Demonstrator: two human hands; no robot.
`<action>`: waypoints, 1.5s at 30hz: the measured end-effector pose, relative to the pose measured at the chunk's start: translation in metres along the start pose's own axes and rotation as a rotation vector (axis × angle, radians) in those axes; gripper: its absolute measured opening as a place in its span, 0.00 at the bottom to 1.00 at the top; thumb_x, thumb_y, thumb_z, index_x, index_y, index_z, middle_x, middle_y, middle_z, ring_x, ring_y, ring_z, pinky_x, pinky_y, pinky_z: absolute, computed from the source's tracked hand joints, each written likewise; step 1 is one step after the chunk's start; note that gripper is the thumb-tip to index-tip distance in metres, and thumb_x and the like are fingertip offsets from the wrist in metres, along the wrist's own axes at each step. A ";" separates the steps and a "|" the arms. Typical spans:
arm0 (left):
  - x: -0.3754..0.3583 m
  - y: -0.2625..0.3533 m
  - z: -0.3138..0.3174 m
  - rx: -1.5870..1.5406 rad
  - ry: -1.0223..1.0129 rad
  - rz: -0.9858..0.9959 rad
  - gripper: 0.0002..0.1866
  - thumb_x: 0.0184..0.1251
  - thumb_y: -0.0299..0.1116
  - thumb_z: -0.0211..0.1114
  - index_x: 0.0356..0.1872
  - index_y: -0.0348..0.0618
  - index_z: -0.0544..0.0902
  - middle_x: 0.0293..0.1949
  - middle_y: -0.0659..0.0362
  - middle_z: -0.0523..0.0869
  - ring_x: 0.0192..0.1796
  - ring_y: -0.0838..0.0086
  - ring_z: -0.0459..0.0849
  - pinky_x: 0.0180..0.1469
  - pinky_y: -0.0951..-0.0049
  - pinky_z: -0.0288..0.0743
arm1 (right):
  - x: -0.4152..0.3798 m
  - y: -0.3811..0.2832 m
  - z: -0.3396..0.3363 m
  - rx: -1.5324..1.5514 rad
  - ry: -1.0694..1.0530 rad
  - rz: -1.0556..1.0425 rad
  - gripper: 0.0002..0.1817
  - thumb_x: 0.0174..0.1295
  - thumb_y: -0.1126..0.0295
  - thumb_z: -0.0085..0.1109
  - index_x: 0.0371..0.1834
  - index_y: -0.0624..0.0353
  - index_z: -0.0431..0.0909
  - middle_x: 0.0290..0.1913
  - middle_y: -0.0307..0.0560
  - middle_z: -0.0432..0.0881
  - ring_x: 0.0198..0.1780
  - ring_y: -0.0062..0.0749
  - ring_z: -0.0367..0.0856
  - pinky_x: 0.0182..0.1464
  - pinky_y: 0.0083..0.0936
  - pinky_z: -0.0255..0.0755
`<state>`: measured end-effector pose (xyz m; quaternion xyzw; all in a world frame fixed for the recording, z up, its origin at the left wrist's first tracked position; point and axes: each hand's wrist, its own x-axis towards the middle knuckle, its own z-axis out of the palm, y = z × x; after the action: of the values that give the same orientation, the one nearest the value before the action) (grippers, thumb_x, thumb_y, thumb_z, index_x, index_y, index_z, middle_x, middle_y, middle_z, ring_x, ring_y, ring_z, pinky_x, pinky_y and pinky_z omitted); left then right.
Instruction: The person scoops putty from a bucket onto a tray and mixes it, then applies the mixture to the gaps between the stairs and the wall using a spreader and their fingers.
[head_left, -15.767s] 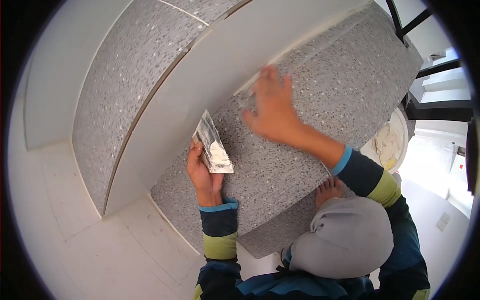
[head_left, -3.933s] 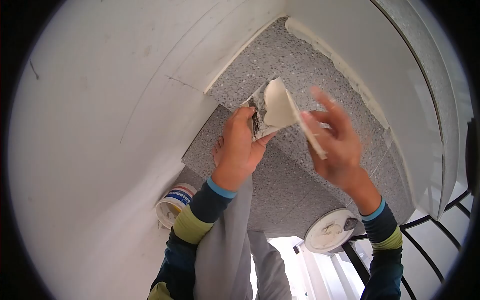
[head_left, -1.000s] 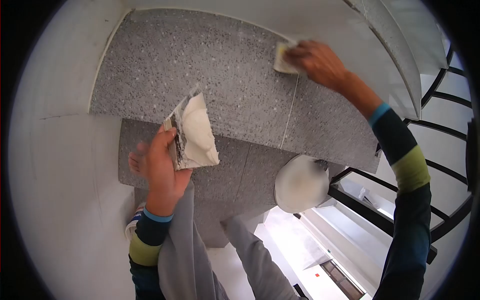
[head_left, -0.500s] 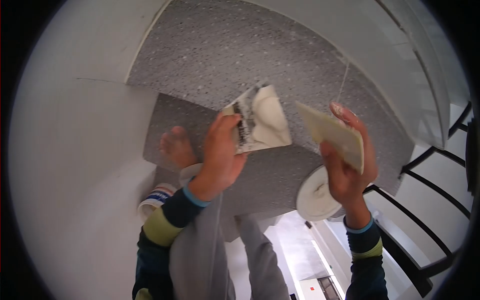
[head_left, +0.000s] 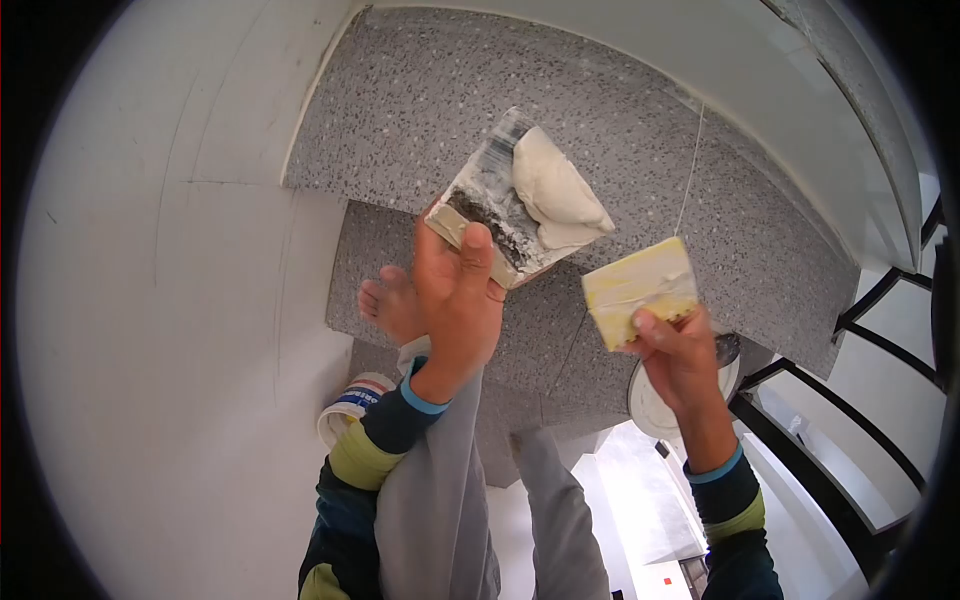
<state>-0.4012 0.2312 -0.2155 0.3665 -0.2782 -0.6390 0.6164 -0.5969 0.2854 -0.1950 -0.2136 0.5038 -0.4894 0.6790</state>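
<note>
My left hand (head_left: 462,300) grips the near edge of a flat metal plate (head_left: 495,165), its thumb on top. A thick mound of off-white paste (head_left: 560,190) lies on the plate's far right part, and dark smears mark the bare surface near the thumb. To the right, my right hand (head_left: 680,365) pinches a square yellow spreader (head_left: 640,285) by its lower edge. Whitish paste coats the spreader's face. A gap separates the spreader from the plate. Both are held above the speckled grey steps.
Speckled grey stair treads (head_left: 420,100) curve below. A bucket (head_left: 350,405) stands at the lower left, and a round white lid or container (head_left: 652,408) lies partly behind my right wrist. A black metal railing (head_left: 810,490) runs along the right. A white wall (head_left: 180,250) rises at left.
The spreader has turned from a steep slant to show its broad face and moved lower. The plate has tilted, with its paste more exposed. The whole view has shifted slightly.
</note>
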 end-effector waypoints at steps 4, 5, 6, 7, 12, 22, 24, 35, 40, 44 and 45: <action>-0.009 0.000 0.010 -0.017 -0.012 0.078 0.25 0.68 0.36 0.52 0.60 0.36 0.56 0.51 0.52 0.71 0.50 0.73 0.75 0.50 0.72 0.76 | 0.006 0.010 0.009 0.038 -0.049 0.137 0.21 0.54 0.72 0.61 0.49 0.71 0.69 0.43 0.50 0.79 0.40 0.29 0.81 0.38 0.23 0.81; -0.011 0.000 0.012 0.005 -0.006 0.100 0.25 0.68 0.35 0.52 0.61 0.36 0.55 0.51 0.52 0.71 0.50 0.73 0.75 0.50 0.73 0.75 | 0.009 0.012 0.009 0.050 -0.061 0.171 0.21 0.54 0.72 0.61 0.50 0.71 0.69 0.43 0.51 0.79 0.40 0.29 0.82 0.38 0.23 0.81; -0.012 0.000 0.009 0.004 -0.005 0.101 0.25 0.68 0.35 0.52 0.61 0.36 0.55 0.51 0.52 0.71 0.50 0.73 0.75 0.50 0.73 0.75 | 0.010 0.013 0.008 0.049 -0.061 0.171 0.21 0.54 0.72 0.61 0.50 0.71 0.69 0.43 0.51 0.79 0.40 0.29 0.82 0.38 0.23 0.81; -0.014 0.000 0.004 0.041 -0.043 0.134 0.25 0.68 0.35 0.52 0.60 0.35 0.56 0.51 0.52 0.71 0.51 0.74 0.75 0.50 0.73 0.75 | 0.009 0.014 0.008 0.057 -0.089 0.172 0.21 0.55 0.72 0.61 0.49 0.71 0.69 0.43 0.51 0.79 0.40 0.30 0.82 0.37 0.22 0.81; -0.019 -0.005 -0.010 0.206 -0.078 0.259 0.24 0.68 0.34 0.52 0.59 0.32 0.58 0.49 0.53 0.72 0.50 0.75 0.74 0.50 0.75 0.73 | 0.012 0.013 0.008 0.076 -0.107 0.182 0.22 0.53 0.74 0.62 0.49 0.71 0.69 0.41 0.53 0.79 0.37 0.31 0.82 0.34 0.23 0.82; -0.017 0.002 -0.006 0.149 -0.033 0.224 0.24 0.68 0.33 0.53 0.61 0.38 0.56 0.53 0.54 0.70 0.52 0.73 0.72 0.53 0.71 0.71 | 0.013 0.013 0.020 0.064 -0.079 0.203 0.20 0.54 0.74 0.61 0.49 0.73 0.69 0.42 0.53 0.79 0.38 0.31 0.82 0.35 0.21 0.82; -0.018 0.003 -0.005 0.130 0.021 0.235 0.23 0.68 0.34 0.52 0.58 0.31 0.60 0.47 0.54 0.74 0.47 0.78 0.75 0.49 0.79 0.70 | 0.015 0.014 0.021 0.066 -0.086 0.210 0.20 0.54 0.74 0.61 0.49 0.73 0.69 0.42 0.53 0.79 0.38 0.31 0.82 0.35 0.21 0.82; -0.017 -0.001 -0.006 0.175 0.021 0.295 0.21 0.67 0.32 0.54 0.56 0.31 0.62 0.46 0.55 0.74 0.44 0.79 0.75 0.48 0.79 0.70 | 0.016 0.010 0.023 0.027 -0.094 0.210 0.21 0.54 0.74 0.61 0.50 0.73 0.69 0.43 0.54 0.79 0.40 0.32 0.82 0.37 0.23 0.82; -0.019 0.001 -0.006 0.288 -0.050 0.285 0.18 0.68 0.30 0.53 0.54 0.32 0.66 0.42 0.55 0.77 0.43 0.79 0.76 0.45 0.78 0.71 | 0.024 0.006 0.026 0.050 -0.094 0.201 0.22 0.53 0.73 0.62 0.49 0.73 0.69 0.43 0.54 0.79 0.41 0.32 0.82 0.37 0.23 0.81; -0.003 0.010 -0.005 0.882 -0.314 0.573 0.13 0.66 0.27 0.54 0.49 0.34 0.72 0.39 0.52 0.79 0.39 0.74 0.79 0.41 0.77 0.73 | 0.029 -0.012 0.029 0.004 -0.109 0.166 0.20 0.53 0.72 0.63 0.46 0.73 0.72 0.42 0.53 0.79 0.40 0.32 0.81 0.36 0.22 0.81; 0.000 0.008 -0.006 0.871 -0.326 0.575 0.13 0.66 0.27 0.54 0.49 0.34 0.72 0.39 0.52 0.79 0.39 0.74 0.79 0.41 0.77 0.73 | 0.028 -0.016 0.028 0.002 -0.097 0.156 0.20 0.53 0.72 0.63 0.46 0.73 0.72 0.42 0.53 0.79 0.40 0.32 0.81 0.36 0.22 0.81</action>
<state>-0.3920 0.2314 -0.2128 0.3933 -0.6980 -0.3188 0.5065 -0.5782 0.2478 -0.1847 -0.1962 0.4849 -0.4246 0.7389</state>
